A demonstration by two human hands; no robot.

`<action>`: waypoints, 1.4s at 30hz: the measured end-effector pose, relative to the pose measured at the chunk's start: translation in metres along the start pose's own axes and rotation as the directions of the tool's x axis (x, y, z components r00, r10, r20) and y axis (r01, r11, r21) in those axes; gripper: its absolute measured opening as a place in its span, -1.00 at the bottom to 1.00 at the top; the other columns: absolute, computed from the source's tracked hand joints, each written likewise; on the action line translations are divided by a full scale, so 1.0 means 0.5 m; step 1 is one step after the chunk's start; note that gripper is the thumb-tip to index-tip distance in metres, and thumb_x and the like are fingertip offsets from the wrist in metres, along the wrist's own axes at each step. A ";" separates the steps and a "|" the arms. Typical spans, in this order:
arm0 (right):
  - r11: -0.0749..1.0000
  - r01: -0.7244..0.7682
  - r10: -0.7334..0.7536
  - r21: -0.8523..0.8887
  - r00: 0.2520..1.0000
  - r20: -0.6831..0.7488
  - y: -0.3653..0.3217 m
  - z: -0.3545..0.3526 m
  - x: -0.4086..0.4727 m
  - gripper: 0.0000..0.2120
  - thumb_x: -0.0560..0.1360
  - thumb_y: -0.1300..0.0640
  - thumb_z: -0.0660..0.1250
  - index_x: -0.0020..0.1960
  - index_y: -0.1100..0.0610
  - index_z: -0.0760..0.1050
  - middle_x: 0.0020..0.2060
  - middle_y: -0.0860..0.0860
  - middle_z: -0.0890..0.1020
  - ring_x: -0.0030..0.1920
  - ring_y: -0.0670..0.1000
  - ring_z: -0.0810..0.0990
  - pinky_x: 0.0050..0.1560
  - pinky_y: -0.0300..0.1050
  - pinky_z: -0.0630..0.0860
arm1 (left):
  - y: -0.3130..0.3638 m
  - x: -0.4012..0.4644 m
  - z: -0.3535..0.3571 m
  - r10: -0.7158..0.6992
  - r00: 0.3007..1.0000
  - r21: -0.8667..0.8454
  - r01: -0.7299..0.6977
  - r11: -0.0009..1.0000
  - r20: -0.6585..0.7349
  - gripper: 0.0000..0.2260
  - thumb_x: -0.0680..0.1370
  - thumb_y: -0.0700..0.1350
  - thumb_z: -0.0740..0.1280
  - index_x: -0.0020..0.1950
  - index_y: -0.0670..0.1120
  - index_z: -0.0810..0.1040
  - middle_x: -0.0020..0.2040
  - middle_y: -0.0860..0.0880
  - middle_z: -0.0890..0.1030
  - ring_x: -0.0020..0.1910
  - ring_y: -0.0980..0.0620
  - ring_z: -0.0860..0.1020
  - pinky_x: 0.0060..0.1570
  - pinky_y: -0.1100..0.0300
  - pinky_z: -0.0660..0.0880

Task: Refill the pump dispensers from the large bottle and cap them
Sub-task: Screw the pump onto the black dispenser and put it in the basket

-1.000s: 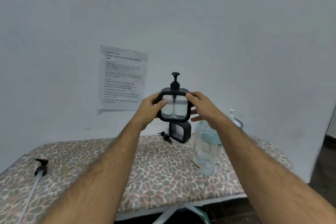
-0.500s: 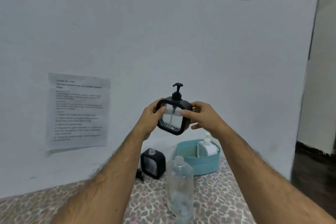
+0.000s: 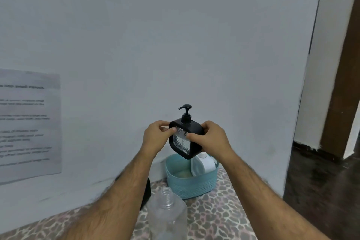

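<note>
Leopard-print table [image 3: 224, 218] against pale wall [image 3: 175, 45]; dark doorframe [image 3: 342, 84] right.

A printed sheet [image 3: 29, 124] taped to the wall at the left of the frame carries lines of text, all too blurred to read.

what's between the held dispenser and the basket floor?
Head view: a white bottle stands in the teal basket directly under the black dispenser, which both hands hold above it.
</note>
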State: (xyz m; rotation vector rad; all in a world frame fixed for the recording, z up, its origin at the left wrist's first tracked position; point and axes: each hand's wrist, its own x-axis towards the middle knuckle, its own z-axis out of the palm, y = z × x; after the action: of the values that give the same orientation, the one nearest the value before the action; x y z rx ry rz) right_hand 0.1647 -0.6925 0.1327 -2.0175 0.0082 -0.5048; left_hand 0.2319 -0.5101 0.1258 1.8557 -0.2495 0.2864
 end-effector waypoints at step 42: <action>0.808 -0.063 0.096 -0.586 0.995 0.026 0.194 0.152 -0.008 -0.65 0.40 -0.06 0.53 0.01 0.11 0.49 -0.16 -0.01 0.56 -0.16 -0.02 0.46 -0.17 -0.17 0.37 | -0.214 0.083 0.114 -0.282 0.791 0.503 -0.037 0.863 0.542 -0.56 0.58 0.15 0.34 0.10 -0.25 0.56 -0.16 -0.11 0.57 -0.22 -0.03 0.50 -0.12 0.08 0.44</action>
State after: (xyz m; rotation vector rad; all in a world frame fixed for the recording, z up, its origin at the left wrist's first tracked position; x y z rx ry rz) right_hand 0.2079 -0.6745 0.0184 -2.6256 0.2434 -0.4237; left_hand 0.3088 -0.5338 0.0260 2.4312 -0.5229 -0.4013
